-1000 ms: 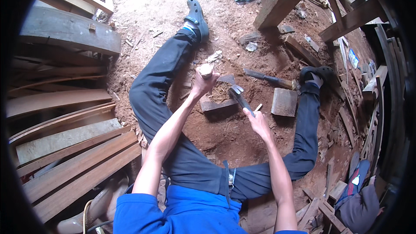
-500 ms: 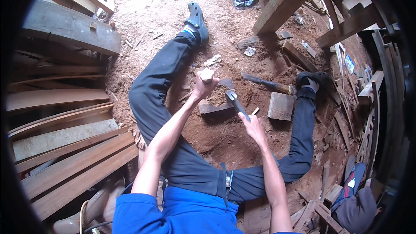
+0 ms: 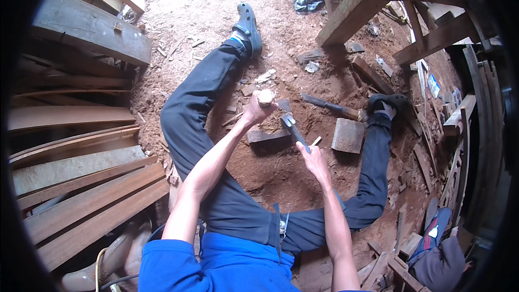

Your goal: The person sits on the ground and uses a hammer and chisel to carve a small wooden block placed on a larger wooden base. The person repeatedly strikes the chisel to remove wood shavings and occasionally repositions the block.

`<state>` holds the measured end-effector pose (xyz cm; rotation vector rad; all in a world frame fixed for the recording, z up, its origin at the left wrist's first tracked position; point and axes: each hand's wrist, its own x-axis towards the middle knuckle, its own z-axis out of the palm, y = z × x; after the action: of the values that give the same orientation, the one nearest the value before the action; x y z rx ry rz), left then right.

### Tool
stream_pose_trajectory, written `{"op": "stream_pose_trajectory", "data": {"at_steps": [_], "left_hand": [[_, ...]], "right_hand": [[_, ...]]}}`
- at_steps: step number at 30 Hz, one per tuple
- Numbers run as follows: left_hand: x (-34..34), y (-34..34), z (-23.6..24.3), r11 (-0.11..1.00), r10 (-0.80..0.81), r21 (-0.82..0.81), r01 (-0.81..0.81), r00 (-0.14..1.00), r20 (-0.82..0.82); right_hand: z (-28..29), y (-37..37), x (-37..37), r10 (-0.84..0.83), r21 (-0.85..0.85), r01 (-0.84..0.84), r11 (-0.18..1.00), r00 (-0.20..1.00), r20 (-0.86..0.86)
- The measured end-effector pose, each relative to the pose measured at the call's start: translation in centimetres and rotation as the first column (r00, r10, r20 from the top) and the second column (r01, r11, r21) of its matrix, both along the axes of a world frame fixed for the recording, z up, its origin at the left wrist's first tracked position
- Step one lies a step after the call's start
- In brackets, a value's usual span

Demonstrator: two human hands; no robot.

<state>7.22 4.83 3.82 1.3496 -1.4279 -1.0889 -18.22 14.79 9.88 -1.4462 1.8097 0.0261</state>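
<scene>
My left hand (image 3: pixel 257 111) is wrapped round a wooden piece (image 3: pixel 265 97) whose pale, round end faces up. Just right of that hand lies a flat grey metal piece (image 3: pixel 284 105), partly hidden; whether it joins the wood I cannot tell. Closed round the dark grip of a claw hammer (image 3: pixel 292 128) is my right hand (image 3: pixel 314 159), and the hammer's head is close beside the metal piece. Below my left hand sits a brown block (image 3: pixel 268 135) on the sawdust, between my spread legs.
Near my right foot lie a long dark tool with a wooden end (image 3: pixel 331 106) and a squarish block (image 3: pixel 348 135). Planks (image 3: pixel 97 205) are stacked at left. A timber frame (image 3: pixel 351 13) stands at upper right. Another person's sleeve (image 3: pixel 440 265) shows at lower right.
My left hand has shifted slightly right and lower, and the wood's pale end now faces up more fully. The hammer has hardly moved.
</scene>
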Motion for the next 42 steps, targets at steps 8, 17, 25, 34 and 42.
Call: {"op": "stream_pose_trajectory", "data": {"at_steps": [8, 17, 25, 34, 42], "left_hand": [[0.3, -0.2, -0.1, 0.999, -0.003, -0.054, -0.001, 0.998, -0.063], [0.3, -0.4, 0.9, 0.998, 0.051, -0.04, -0.054, 0.996, -0.071], [0.6, -0.5, 0.9, 0.998, 0.055, 0.043, -0.049, 0.988, -0.143], [0.5, -0.8, 0.5, 0.986, -0.002, 0.163, 0.02, 0.994, -0.109], [-0.1, -1.4, 0.4, 0.985, -0.062, 0.138, 0.102, 0.961, -0.268]], "right_hand": [[0.2, 0.0, 0.2, 0.004, -0.012, -0.004, 1.0, 1.0, 0.0], [0.1, -0.1, 0.1, 0.023, 0.002, -0.023, 1.0, 0.999, -0.032], [-0.1, -0.1, 0.0, 0.02, -0.002, -0.02, 1.0, 0.999, -0.033], [-0.2, 0.0, -0.1, -0.001, 0.0, 0.001, 1.0, 1.0, -0.008], [-3.3, -0.6, -1.8, -0.09, 0.036, 0.088, 0.996, 0.993, 0.078]]}}
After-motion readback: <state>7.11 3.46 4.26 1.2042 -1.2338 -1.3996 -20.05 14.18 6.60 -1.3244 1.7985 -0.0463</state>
